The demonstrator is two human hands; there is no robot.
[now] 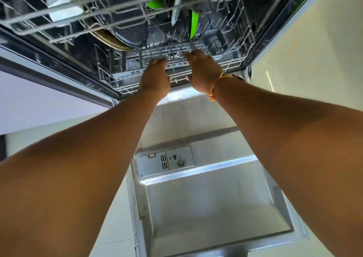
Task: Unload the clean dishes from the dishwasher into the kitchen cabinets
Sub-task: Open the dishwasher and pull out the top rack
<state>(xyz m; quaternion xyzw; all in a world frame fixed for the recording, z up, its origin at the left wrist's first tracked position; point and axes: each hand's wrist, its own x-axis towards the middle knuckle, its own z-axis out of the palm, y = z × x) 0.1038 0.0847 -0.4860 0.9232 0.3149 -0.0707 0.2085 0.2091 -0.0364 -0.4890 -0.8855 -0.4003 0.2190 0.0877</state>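
The dishwasher stands open with its door (216, 201) folded down below me. The grey wire lower rack (117, 79) sits inside the tub. It holds a dark speckled pan (127, 28), a tan plate (112, 40), green utensils (194, 24) and a knife (175, 13). My left hand (156, 75) reaches to the rack's front rail, its fingers curled over the wire. Beside it my right hand (203, 70), with an orange band on the wrist, hooks its fingers over the same rail, thumb underneath.
The upper rack (82, 14) juts out overhead with a white cup (62, 1) in it. The detergent dispenser (167, 162) is set into the door. Pale floor lies on both sides, and a cabinet front (39, 103) is at the left.
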